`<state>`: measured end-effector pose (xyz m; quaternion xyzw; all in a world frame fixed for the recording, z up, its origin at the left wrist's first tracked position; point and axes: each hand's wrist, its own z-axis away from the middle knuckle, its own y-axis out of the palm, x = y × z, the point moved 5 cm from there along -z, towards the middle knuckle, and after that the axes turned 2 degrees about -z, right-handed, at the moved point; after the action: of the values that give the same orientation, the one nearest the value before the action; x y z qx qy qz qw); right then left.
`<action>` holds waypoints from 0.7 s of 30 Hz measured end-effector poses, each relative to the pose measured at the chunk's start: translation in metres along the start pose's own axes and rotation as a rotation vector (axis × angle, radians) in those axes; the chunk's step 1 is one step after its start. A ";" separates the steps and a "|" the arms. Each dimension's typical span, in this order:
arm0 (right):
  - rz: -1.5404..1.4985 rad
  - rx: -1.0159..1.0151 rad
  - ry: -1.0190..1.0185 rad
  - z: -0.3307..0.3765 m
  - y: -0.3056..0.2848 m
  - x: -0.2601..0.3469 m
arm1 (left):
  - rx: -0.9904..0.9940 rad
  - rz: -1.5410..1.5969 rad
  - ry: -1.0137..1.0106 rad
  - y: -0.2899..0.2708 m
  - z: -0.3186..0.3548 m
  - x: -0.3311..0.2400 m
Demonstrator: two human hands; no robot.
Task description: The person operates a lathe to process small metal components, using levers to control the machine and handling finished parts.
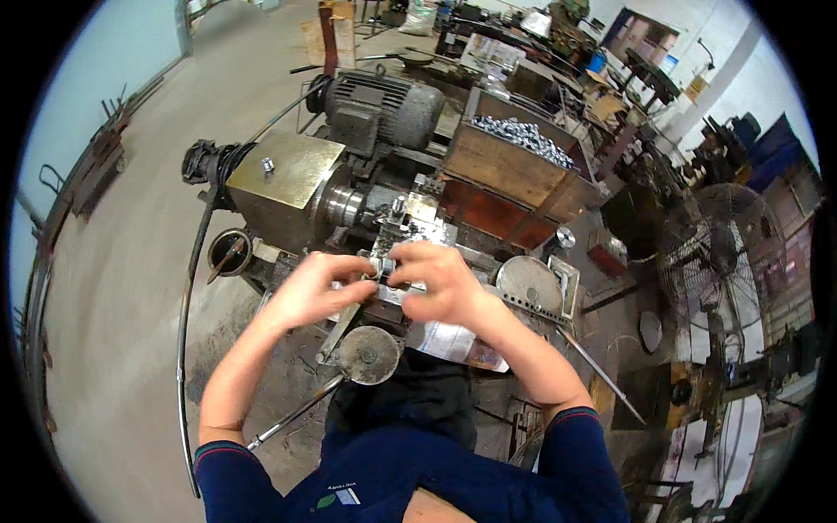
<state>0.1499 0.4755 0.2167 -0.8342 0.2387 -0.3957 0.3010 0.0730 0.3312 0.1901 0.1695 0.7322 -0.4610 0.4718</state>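
My left hand [324,289] and my right hand [442,281] meet over the bed of a lathe-like machine [279,196]. Between their fingertips is a small round metal part [384,268], silvery with a dark band. The left fingers and thumb close on its left side, the right fingers on its right. Whether it is one piece or two cannot be made out, as the fingers partly cover it. Just beyond the hands lies the machine's metal slide [423,231], with the bright spindle [346,206] to its left. A small metal fitting [268,165] stands on the machine's brass-coloured top.
Behind the machine sits an electric motor [384,109]. A wooden box [514,170] at the back right holds many shiny metal pieces. Nearer are a round pad on a rod [370,356], a round plate [529,284], and a pot [231,253] at left. A fan [719,253] stands far right.
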 end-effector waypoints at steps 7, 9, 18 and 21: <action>0.582 0.307 0.204 -0.075 0.056 -0.097 | -0.457 -0.528 -0.363 -0.133 0.117 0.093; 0.608 0.371 0.294 -0.082 0.072 -0.117 | -0.408 -0.997 -0.536 -0.161 0.170 0.117; 0.515 0.484 0.481 -0.087 0.084 -0.128 | -0.584 -0.366 -0.809 -0.125 0.268 0.200; 0.575 0.439 0.428 -0.085 0.084 -0.135 | -0.637 -0.324 -0.824 -0.124 0.260 0.210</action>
<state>-0.0093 0.4760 0.1321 -0.5488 0.4289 -0.5014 0.5133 0.0229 0.0106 0.0427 -0.2916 0.6069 -0.3114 0.6706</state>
